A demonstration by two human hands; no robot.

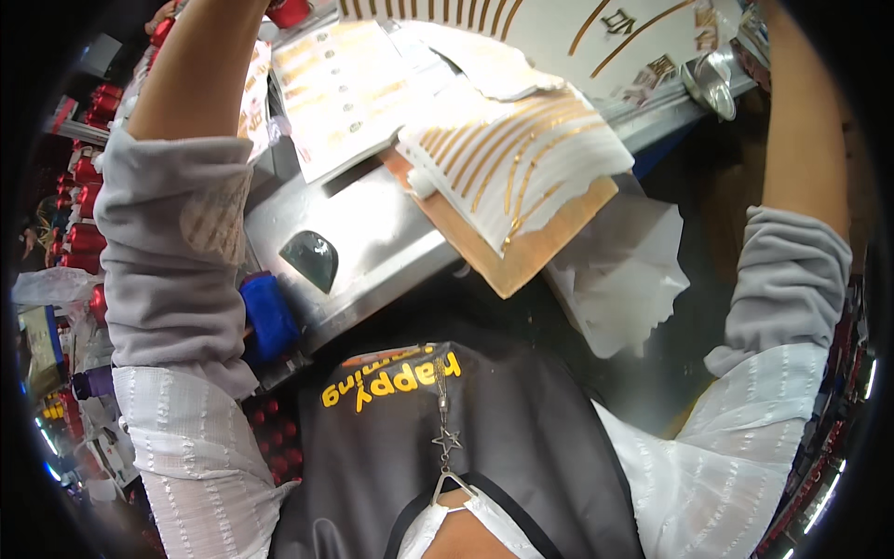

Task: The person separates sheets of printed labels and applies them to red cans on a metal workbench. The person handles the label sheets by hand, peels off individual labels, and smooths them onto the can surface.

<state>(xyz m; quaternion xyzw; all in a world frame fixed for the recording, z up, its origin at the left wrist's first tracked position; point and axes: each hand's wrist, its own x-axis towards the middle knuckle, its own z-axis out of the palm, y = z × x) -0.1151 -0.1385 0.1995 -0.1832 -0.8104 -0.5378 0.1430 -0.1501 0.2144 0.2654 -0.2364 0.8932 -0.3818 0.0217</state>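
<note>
Both my arms reach up past the top edge, and neither hand shows. My left forearm [196, 84] passes beside a stack of printed sheets [345, 112] with gold patterns. On the right, my right forearm [805, 140] runs up near a shiny metal bowl [715, 86]. Between the arms, a white sheet with gold strips [521, 154] lies over a brown board [503, 270], which juts over the metal table's near edge. Across the top lies a large white surface [559, 28] bearing several brown-gold strips. What my hands hold or touch is hidden.
A dark green, rounded flat piece [312, 259] lies on the metal table [363, 224]. A blue wrapped bundle [270, 315] sits at its near left corner. Crumpled translucent paper [619, 270] hangs below the board. Several red spools [86, 210] stand at the left.
</note>
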